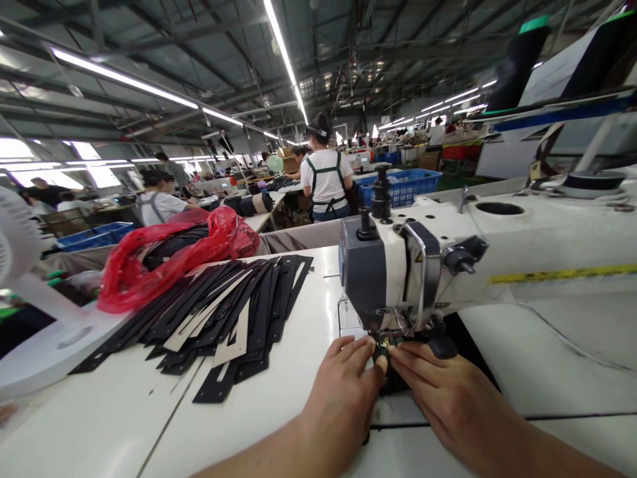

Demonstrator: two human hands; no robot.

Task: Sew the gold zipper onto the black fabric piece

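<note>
Left hand [343,392] and right hand [448,398] lie flat, fingers together, fingertips meeting on a black piece [393,382] under the needle of the white sewing machine [448,259]. A fanned stack of black cut strips [223,312] lies on the table [124,425] to the left, before a red plastic bag [169,259]

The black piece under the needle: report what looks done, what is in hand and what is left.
Done: cannot tell; no sewn pieces are seen set apart. In hand: the left hand and right hand press a black piece flat under the sewing machine head, fingertips meeting at the needle. Left: a fanned pile of black cut pieces lies on the table beside a red bag.
</note>
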